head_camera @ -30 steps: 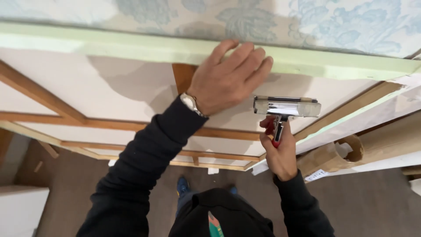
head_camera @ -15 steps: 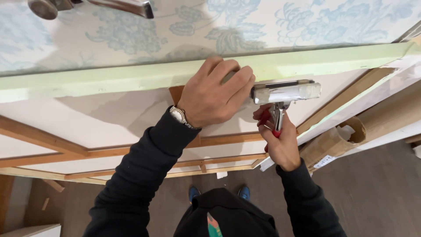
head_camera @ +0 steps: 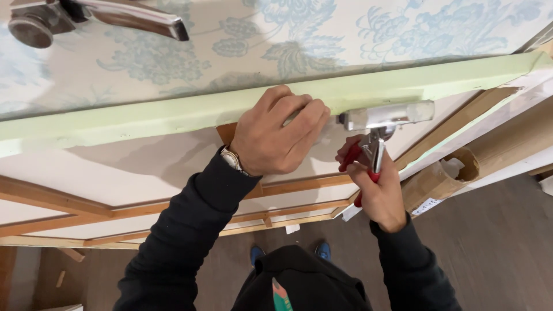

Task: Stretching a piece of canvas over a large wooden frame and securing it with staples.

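Stapling: the right hand (head_camera: pixel 377 187) works a stapler (head_camera: pixel 385 117) with red grips against the pale green edge (head_camera: pixel 173 118) of a fabric-covered panel.
Left hand: the left hand (head_camera: pixel 275 135) is curled into a loose fist, its fingers (head_camera: pixel 299 112) pressed on the green edge just left of the stapler; whether they pinch a fold of fabric I cannot tell. A watch (head_camera: pixel 231 158) sits at the wrist.
Right hand: its fingers are wrapped tight round the red grips, below the stapler's head.
Stapler: its metal head lies against the green edge, touching or nearly so. The long axis of the head runs along the edge, left to right, the nose toward the left hand; the grips hang down toward the person.
Progress: I judge the work to be mid-run. No staples can be made out, so what is fastened is hard to say; the stretch of edge out to the right corner looks left to do.
Around: floral fabric (head_camera: pixel 299 40) above the edge, wooden frame (head_camera: pixel 52 198) below, a door handle (head_camera: pixel 92 17) top left, a cardboard roll (head_camera: pixel 455 173) at right.
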